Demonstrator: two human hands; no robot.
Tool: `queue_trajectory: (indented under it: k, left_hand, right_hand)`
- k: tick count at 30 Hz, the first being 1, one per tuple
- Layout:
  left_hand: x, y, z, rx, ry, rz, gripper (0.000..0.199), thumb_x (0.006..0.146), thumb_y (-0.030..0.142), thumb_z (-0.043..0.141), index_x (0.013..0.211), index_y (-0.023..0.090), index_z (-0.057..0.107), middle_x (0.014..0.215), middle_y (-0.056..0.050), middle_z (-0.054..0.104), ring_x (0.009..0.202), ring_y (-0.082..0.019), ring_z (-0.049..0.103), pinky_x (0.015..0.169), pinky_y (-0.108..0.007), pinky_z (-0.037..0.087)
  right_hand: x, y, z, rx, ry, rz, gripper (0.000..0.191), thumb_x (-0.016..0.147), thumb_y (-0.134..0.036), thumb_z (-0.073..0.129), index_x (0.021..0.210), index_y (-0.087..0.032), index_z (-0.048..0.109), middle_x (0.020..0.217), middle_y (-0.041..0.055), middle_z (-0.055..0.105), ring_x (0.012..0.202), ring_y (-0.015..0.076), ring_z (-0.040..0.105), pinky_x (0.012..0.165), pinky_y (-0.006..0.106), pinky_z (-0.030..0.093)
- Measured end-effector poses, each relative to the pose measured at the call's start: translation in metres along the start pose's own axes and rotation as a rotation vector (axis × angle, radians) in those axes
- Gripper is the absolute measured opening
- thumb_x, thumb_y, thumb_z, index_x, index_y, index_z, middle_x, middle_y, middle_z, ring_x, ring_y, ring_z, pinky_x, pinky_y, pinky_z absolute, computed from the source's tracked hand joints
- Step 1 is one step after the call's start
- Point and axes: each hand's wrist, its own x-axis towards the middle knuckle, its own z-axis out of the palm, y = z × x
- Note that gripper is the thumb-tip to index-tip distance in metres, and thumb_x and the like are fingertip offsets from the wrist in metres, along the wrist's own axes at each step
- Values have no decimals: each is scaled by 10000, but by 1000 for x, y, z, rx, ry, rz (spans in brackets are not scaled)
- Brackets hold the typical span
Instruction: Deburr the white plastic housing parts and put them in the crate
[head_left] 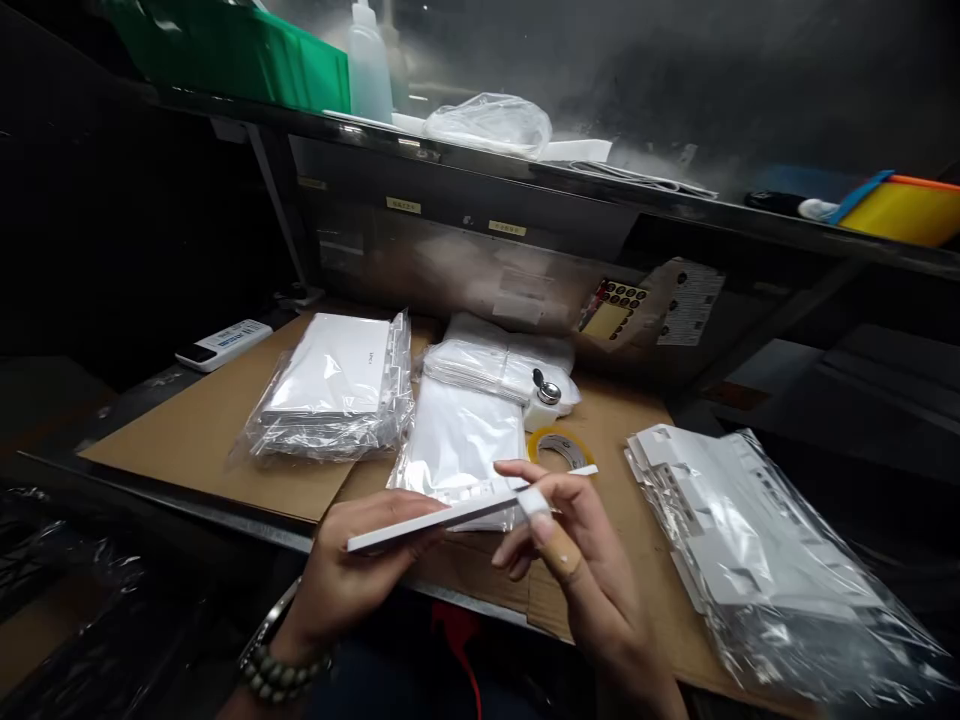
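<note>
Head view: left hand (364, 555) pinches the panel (420, 524), probably light and stiff; right hand (592, 560) meets its other end, grip unclear; edges likely hold best.

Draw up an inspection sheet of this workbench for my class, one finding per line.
Surface: brown cardboard over the bench.
Job's things: a tilted flat white piece in hand, above a shiny white pack.
Left hand: grips the piece's left end.
Right hand: fingers around the other end; firmness of hold cannot be told.
Clutter: bagged white boxes on the left, a tape roll, bagged white card on the right.
Cables: no certain cable; a red strip hangs below the bench edge, its kind unclear.
Surroundings: a shelf behind, holding a green bin, a bottle and a plastic bag.
</note>
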Motion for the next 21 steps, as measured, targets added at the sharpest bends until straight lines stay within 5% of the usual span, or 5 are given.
queue_trajectory:
  k: [7, 10, 12, 16, 21]
  left_hand:
    - [-7, -7, 8, -75, 157, -106, 326, 793, 292, 845, 1109, 305, 765, 1302, -56, 705, 1303, -299, 592, 1145, -403, 448]
    - [-7, -10, 15, -518, 404, -370, 756, 797, 676, 715, 1447, 356, 499, 1616, -49, 408, 1516, -293, 310, 1211, -421, 358]
    - [0, -6, 18, -947, 324, -588, 867, 855, 826, 446, 1533, 290, 376, 1618, -99, 402, 1508, -317, 324, 1171, -461, 415]
    - [19, 3, 14, -1377, 47, -837, 642, 985, 521, 415, 1457, 92, 482, 1396, -204, 628, 1334, -400, 550, 1122, -580, 448]
    - [29, 11, 15, -1422, 87, -869, 542, 965, 381, 507, 1413, 78, 537, 1240, -189, 725, 1158, -397, 679, 1084, -600, 476]
  right_hand:
    - [5, 14, 4, -56, 131, -70, 127, 1014, -319, 550, 1105, -249, 604, 990, 43, 699, 888, 183, 687, 790, 311, 590]
    - [-1, 22, 6, -102, 303, -245, 133, 989, -285, 574, 1114, -258, 611, 1043, 65, 724, 960, 207, 705, 798, 318, 598]
    - [-7, 28, 8, -127, 301, -343, 150, 974, -267, 580, 1123, -268, 604, 1036, 72, 736, 976, 224, 714, 797, 339, 603]
    - [-18, 36, 8, -196, 102, -336, 207, 951, -213, 587, 1146, -282, 606, 1056, 75, 738, 991, 237, 723, 810, 361, 612]
    - [-26, 24, 13, -408, 139, -249, 231, 909, -196, 700, 1121, -284, 675, 1060, 50, 710, 959, 203, 698, 797, 298, 592]
